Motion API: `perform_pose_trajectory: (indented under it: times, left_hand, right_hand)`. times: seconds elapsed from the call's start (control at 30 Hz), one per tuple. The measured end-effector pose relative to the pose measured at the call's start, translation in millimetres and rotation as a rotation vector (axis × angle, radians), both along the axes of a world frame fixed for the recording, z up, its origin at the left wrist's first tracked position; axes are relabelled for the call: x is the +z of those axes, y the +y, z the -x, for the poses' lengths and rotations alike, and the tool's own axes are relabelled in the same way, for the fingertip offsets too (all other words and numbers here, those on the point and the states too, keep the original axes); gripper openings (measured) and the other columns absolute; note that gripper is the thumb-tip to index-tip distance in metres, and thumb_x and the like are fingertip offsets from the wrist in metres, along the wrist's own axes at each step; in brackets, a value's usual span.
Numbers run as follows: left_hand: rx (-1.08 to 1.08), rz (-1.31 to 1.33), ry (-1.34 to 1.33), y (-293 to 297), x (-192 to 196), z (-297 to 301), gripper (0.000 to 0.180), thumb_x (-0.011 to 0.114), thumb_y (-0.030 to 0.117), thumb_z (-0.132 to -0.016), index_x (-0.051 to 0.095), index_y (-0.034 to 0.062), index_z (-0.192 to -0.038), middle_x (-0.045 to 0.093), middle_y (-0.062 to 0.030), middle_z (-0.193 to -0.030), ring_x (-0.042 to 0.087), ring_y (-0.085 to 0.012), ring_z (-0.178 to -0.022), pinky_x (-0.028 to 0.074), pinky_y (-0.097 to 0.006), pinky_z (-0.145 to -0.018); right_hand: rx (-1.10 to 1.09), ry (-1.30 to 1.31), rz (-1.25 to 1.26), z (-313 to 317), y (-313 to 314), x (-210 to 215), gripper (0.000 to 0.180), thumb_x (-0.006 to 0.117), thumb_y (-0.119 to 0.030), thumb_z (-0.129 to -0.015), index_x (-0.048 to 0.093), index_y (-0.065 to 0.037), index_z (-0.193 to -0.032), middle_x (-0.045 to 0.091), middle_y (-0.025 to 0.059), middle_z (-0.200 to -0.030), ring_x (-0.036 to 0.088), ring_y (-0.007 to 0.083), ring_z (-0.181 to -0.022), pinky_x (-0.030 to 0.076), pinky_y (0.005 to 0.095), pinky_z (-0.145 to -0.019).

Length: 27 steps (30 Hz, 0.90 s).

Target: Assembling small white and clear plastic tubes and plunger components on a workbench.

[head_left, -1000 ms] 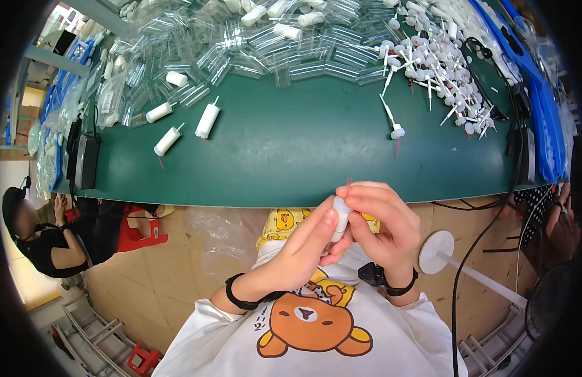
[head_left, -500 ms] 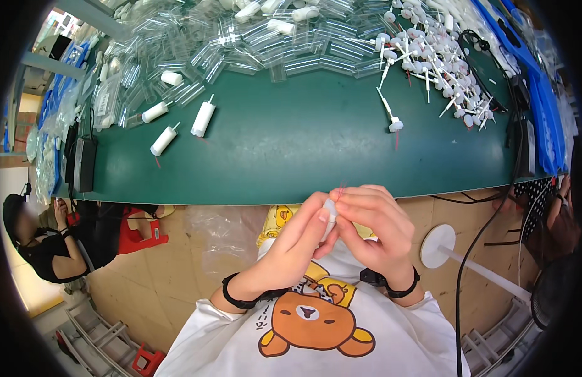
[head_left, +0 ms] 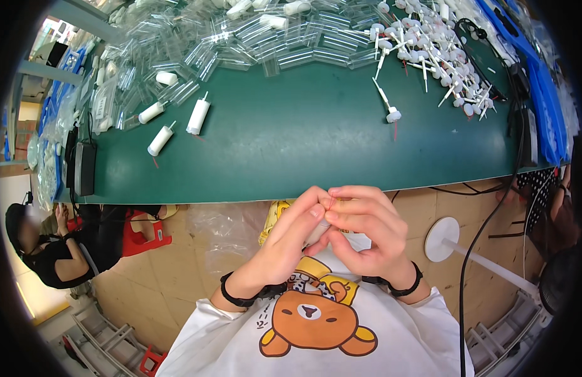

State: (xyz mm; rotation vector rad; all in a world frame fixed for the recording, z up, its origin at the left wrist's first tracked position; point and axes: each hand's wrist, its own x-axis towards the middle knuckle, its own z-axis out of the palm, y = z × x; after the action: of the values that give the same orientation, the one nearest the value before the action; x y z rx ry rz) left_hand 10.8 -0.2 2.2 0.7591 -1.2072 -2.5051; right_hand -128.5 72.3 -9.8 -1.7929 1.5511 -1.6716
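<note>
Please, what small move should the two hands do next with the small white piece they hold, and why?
Probably ease the white piece forward over the green table. Both the left hand and the right hand pinch it close to the chest, fingers covering most of it; the white capped tubes lie far ahead.

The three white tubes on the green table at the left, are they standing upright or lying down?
Lying down: all three white tubes rest on their sides on the green table, thin tips pointing up-right.
</note>
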Motion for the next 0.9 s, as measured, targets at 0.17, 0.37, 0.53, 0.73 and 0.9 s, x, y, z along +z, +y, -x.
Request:
perform_pose_trajectory:
  times: [0.17,0.37,0.53,0.73,0.9]
  left_hand:
    - [-0.023,-0.035,0.083,4.7,-8.1,0.0,0.017,0.027,0.018,-0.096,0.040,0.0065,-0.099,0.044,-0.0010,-0.078,0.036,-0.0054,-0.057,0.029,-0.019,-0.050]
    - [0.017,-0.116,0.078,12.5,-21.3,4.4,0.019,0.030,0.020,-0.096,0.042,0.0053,-0.100,0.043,-0.0009,-0.071,0.037,-0.0070,-0.057,0.030,-0.020,-0.051]
    - [-0.085,-0.341,0.148,17.0,-29.9,-1.3,0.024,0.038,0.026,-0.095,0.046,0.0032,-0.100,0.047,-0.0023,-0.074,0.042,-0.0110,-0.061,0.036,-0.025,-0.055]
    - [-0.072,-0.432,0.131,22.7,-33.0,-6.7,0.017,0.041,0.021,-0.097,0.045,0.0043,-0.098,0.045,-0.0018,-0.073,0.042,-0.0099,-0.063,0.035,-0.023,-0.055]
    - [-0.095,-0.505,0.093,18.4,-42.9,-6.4,0.015,0.041,0.022,-0.098,0.044,0.0076,-0.092,0.042,0.0016,-0.074,0.040,-0.0063,-0.066,0.034,-0.021,-0.057]
  right_hand:
    - [0.026,0.002,-0.017,3.1,6.1,-0.3,0.023,0.069,0.002,-0.060,0.065,0.001,-0.083,0.065,0.0108,-0.087,0.062,0.0299,-0.089,0.052,0.0334,-0.071]
    - [0.082,-0.026,-0.109,9.6,10.7,-2.8,0.025,0.069,0.002,-0.063,0.063,0.001,-0.087,0.065,0.0115,-0.089,0.062,0.0300,-0.087,0.051,0.0330,-0.073]
    - [-0.048,-0.328,-0.288,9.9,31.5,-7.9,0.021,0.068,0.000,-0.070,0.062,0.001,-0.090,0.065,0.0109,-0.087,0.063,0.0235,-0.084,0.050,0.0319,-0.075]
    - [0.082,-0.488,-0.626,10.2,44.2,-17.7,0.032,0.067,-0.006,-0.078,0.053,0.002,-0.105,0.061,0.0095,-0.091,0.060,0.0183,-0.088,0.047,0.0308,-0.080]
    - [0.369,-0.963,-0.776,-7.4,46.1,-36.3,0.052,0.067,-0.012,-0.082,0.036,-0.001,-0.123,0.050,0.0090,-0.112,0.052,0.0137,-0.102,0.043,0.0289,-0.087]
